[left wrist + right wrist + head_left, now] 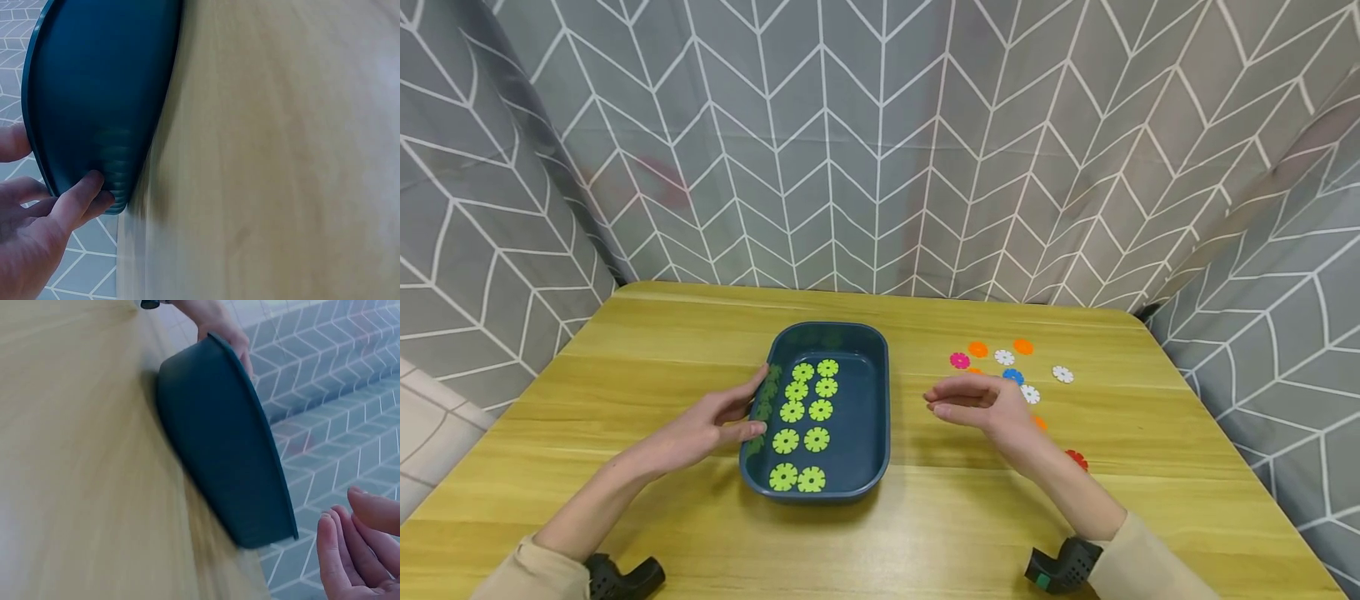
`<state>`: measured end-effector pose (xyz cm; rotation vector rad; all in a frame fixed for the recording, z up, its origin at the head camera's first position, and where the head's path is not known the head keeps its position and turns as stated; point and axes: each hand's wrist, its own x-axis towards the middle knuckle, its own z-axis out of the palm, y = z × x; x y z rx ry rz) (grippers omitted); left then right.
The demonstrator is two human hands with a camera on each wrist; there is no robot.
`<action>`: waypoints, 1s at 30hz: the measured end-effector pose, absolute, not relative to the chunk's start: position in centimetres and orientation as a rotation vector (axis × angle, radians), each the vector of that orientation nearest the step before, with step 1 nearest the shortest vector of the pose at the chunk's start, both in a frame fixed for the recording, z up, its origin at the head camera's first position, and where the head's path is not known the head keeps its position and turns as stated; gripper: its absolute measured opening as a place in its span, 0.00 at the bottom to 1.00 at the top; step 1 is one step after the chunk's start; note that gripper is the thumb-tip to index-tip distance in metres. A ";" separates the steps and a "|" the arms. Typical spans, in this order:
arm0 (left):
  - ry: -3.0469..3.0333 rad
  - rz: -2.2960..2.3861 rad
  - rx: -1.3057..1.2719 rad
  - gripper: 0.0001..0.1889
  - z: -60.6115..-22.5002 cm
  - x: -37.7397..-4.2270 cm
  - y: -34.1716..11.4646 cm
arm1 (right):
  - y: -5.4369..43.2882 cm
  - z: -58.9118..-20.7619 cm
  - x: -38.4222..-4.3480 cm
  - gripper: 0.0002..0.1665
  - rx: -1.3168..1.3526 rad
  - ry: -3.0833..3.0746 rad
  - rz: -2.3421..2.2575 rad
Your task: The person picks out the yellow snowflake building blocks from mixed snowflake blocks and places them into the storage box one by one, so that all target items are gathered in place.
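Note:
A dark blue plastic tub stands on the table with yellow-green notched plastic discs lying flat inside in two columns. Reflections of the discs show on its left inner wall. My left hand grips the left side of the tub, thumb at the rim and fingers against the outer wall. To the right of the tub, my right hand hovers over the table, its fingers gently bent and thumb apart. Nothing shows between those fingertips in the right wrist view.
Beyond and beside my right hand lie loose notched discs: a pink one, a blue one, a red one partly behind the wrist, and several white and orange ones. A patterned grey curtain hangs along the table's back edge.

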<state>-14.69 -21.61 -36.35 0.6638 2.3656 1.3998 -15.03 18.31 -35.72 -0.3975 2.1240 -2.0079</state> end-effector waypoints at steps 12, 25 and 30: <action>2.362 1.414 0.690 0.41 -36.4 -14.3 -22.1 | 21.5 -39.2 -14.2 0.21 -0.167 2.131 -2.094; 2.388 1.415 0.682 0.41 -36.6 -14.3 -22.1 | 21.5 -41.2 -13.8 0.22 -0.438 1.932 -2.154; 2.375 1.423 0.690 0.41 -36.6 -14.4 -22.1 | 21.5 -41.3 -13.9 0.20 -0.465 1.908 -2.179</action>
